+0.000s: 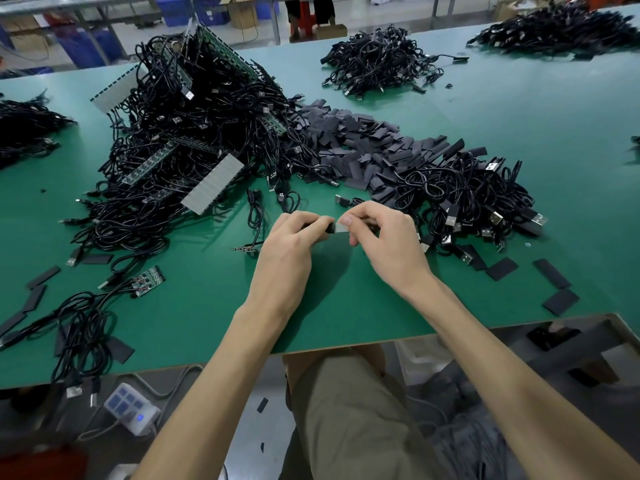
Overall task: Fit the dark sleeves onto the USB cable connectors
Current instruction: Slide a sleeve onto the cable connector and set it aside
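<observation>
So that they meet end to end, my left hand [294, 244] pinches the USB connector [334, 228], my right hand [388, 240] a dark sleeve [372, 225].

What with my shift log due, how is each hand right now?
Left hand: fingers curled round the USB connector, by its dark body.
Right hand: fingers pinching a dark sleeve at the connector's tip.

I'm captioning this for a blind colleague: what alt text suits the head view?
Two bare hands meet over a green table, the left hand and right hand each pinching a small dark part, with a grey metal tip showing between them. Piles of black cables and loose dark sleeves lie beyond.
</observation>
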